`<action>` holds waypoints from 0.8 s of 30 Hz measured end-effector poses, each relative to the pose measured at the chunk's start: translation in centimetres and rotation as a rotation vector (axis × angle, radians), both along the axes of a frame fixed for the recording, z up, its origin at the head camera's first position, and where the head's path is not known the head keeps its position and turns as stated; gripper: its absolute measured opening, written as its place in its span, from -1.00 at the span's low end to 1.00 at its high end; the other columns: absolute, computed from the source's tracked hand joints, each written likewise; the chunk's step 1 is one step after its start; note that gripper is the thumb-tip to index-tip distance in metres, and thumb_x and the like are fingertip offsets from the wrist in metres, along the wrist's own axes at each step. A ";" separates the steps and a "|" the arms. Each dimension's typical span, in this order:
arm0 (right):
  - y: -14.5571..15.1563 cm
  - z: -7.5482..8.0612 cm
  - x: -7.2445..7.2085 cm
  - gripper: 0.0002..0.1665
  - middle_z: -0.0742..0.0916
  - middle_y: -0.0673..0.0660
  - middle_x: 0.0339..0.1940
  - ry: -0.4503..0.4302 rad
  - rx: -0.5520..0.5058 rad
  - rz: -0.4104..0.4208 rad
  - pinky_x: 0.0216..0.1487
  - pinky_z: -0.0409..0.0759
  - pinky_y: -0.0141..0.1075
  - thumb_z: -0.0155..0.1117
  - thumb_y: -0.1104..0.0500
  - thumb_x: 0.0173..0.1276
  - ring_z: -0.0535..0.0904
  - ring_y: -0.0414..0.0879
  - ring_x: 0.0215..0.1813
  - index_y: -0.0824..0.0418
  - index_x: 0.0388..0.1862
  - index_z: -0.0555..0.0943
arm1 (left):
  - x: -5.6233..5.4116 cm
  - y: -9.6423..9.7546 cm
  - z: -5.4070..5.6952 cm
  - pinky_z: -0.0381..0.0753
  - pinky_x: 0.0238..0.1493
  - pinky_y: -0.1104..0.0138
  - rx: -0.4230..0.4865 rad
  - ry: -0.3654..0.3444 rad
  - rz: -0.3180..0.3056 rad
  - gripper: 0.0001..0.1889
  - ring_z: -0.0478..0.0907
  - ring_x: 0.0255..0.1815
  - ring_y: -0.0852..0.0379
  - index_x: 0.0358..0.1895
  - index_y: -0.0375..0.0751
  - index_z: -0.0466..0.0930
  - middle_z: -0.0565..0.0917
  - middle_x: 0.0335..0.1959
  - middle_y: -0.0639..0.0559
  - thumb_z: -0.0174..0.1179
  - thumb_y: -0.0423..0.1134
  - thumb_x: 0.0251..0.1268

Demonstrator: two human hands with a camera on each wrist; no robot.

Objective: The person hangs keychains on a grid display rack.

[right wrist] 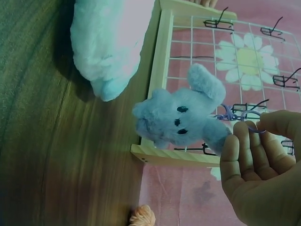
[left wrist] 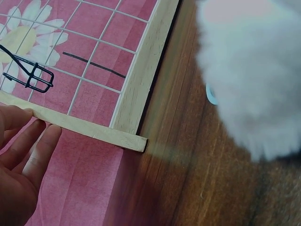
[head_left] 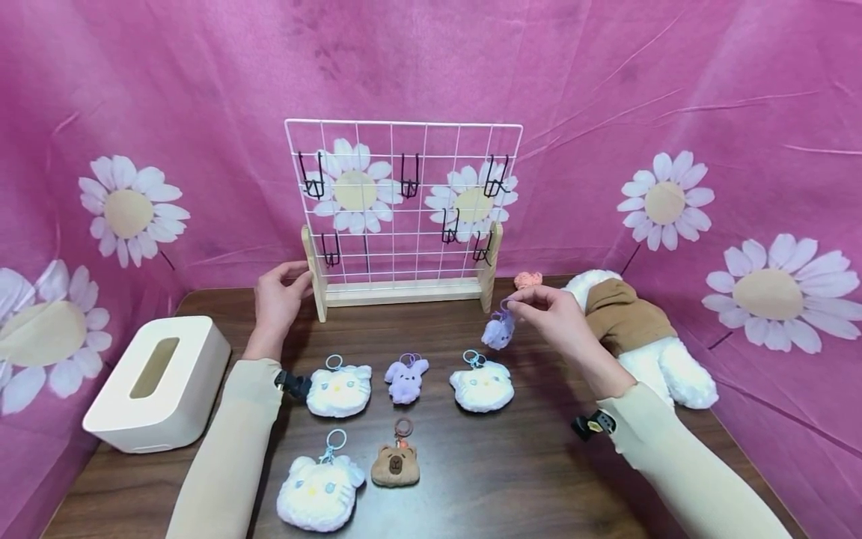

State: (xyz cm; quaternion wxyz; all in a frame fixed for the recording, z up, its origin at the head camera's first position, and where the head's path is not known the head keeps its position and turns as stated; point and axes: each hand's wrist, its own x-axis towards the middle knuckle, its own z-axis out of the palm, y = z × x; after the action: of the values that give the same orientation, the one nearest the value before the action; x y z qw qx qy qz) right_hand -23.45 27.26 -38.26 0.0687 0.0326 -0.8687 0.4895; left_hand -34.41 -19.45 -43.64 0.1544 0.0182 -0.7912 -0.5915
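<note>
1. In front of the right end of a rack (head_left: 404,291), we saw a person's right hand (head_left: 562,322) pinching the ring (right wrist: 250,111) of a purple toy (right wrist: 164,117). The ring, we judged, offered a slim, firm hold and spared the soft body a squeeze.

2. The purple toy appeared to hang off the table (head_left: 539,479), just before the rack's right leg. Held from above, we believed, it was free to swing.

3. At the rack's left end, the left hand (head_left: 277,303) set fairly straight fingertips against the wooden leg (left wrist: 94,130). We saw no clasp around it, and took the contact for a brace against tipping or sliding.

4. Before the rack lay two rows: two white cats (head_left: 339,397) and a second purple toy (head_left: 406,384) nearer to it, a third cat (head_left: 319,496) and a bear (head_left: 395,468) farther off. Their rings pointed toward the rack, which, we reckoned, left each easy to pinch without turning.

5. Black hooks (head_left: 409,192) sat spread across the rack's grid, a spacing we thought kept them from crowding one another.

6. Left of the rack stood a box (head_left: 121,385); to its right, a big plush (head_left: 633,329) and an orange bundle (head_left: 528,279), probably kept aside to give the hands room.
</note>
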 end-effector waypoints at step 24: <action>-0.4 -0.3 -4.5 -0.62 0.88 0.27 0.02 0.046 -0.086 0.002 -0.06 0.83 -0.54 0.42 0.09 0.67 0.78 -0.26 -0.12 0.39 0.18 0.79 | -0.4 -0.1 -0.3 0.86 -0.14 0.63 0.025 0.033 -0.011 -0.69 0.69 -0.28 0.60 0.28 -0.40 0.78 0.79 0.16 -0.50 0.36 -0.33 0.63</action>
State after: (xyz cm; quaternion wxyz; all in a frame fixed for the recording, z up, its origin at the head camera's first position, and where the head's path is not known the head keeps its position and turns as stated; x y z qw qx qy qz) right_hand -27.97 26.81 -38.58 0.0895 0.0418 -0.8450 0.5256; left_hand -34.83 -19.57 -43.99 0.1638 0.0059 -0.7811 -0.6026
